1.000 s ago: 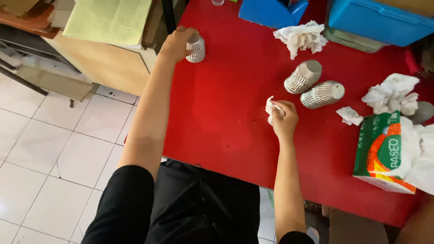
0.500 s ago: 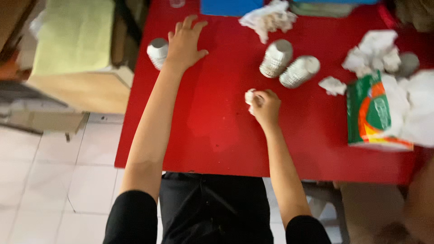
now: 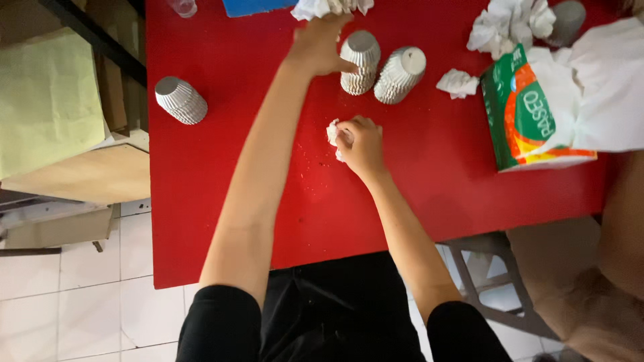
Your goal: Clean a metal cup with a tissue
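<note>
Looking down from the head view, the right hand [image 3: 362, 144] has its fingers closed around a crumpled tissue [image 3: 333, 134] on the red surface [image 3: 201, 201]; the left hand [image 3: 318, 47] touches 1 stack of paper cups [image 3: 360, 62], fingers spread.

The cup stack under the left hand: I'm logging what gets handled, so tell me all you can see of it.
The cup stack is a nest of pleated paper baking cups, white to silvery, with ribbed sides. It stands upside down on the red table, flat base up and a little tilted. The left hand touches its left side with the fingertips. A second stack leans right beside it; whether they touch is unclear.
</note>
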